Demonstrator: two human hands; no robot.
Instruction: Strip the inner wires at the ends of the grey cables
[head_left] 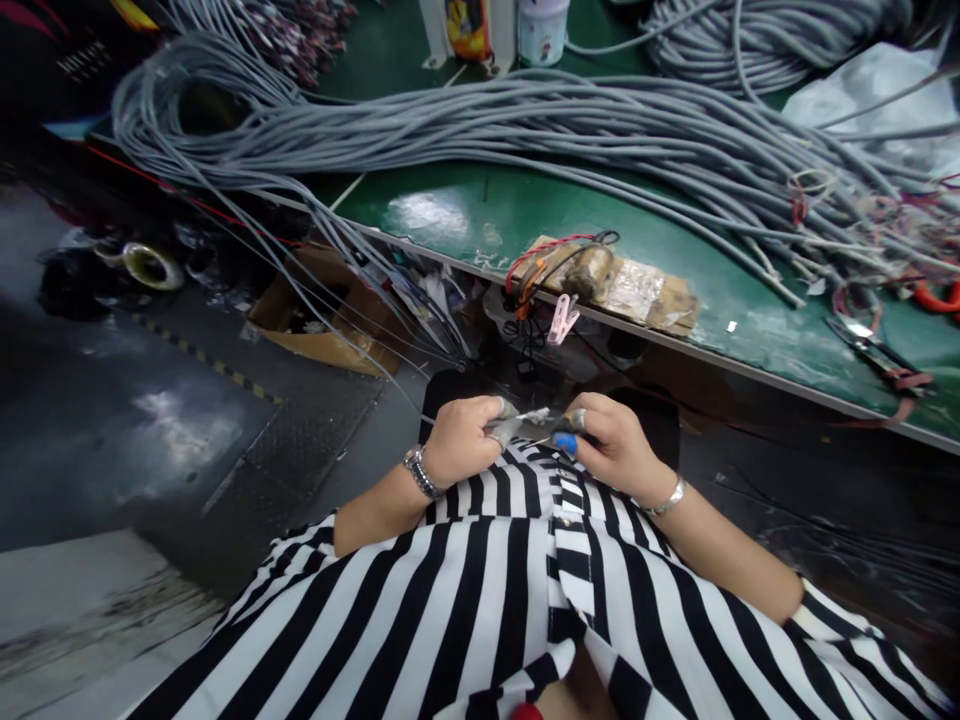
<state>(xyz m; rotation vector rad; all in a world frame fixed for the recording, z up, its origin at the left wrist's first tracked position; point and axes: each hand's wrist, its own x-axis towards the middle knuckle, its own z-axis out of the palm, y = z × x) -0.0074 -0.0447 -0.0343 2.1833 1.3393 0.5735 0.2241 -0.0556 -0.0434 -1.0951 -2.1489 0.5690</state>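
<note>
Both hands are in front of my waist, below the edge of the bench. My left hand, with finger cots on its fingertips, pinches a grey cable near its end. Whitish frayed material and thin wires stick out from that cable end towards the right. My right hand, with grey finger cots and a blue one, has its fingertips closed on the thin wires. The exact grip of the right fingertips is too small to make out. Several grey cables hang from the bench on the left, towards my left hand.
A long bundle of grey cables lies across the green bench. A small soldering block on cardboard and a pink clip sit at its edge. Pliers lie right. A cardboard box stands on the floor.
</note>
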